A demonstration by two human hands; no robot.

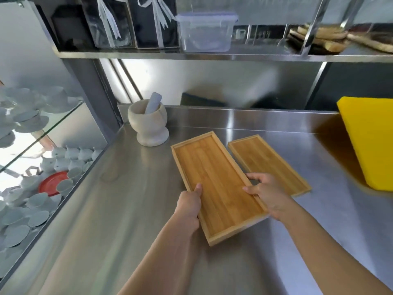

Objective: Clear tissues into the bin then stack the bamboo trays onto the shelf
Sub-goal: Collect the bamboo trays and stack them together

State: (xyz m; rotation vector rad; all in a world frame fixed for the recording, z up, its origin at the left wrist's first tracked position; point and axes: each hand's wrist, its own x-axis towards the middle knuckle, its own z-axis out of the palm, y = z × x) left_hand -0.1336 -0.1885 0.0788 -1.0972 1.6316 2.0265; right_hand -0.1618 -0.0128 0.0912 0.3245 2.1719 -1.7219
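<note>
Both hands are gripping the larger bamboo tray (219,188) at centre frame, the left hand (190,204) pinching its left rim, the right hand (266,193) clasping its right rim. Keeping it level, it should be lowered squarely with the second tray (269,165) lying just right on the counter (131,199), rims aligned.

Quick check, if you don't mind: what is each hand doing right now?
Left hand: closed on the left long edge of the larger bamboo tray.
Right hand: closed on the same tray's right long edge.
</note>
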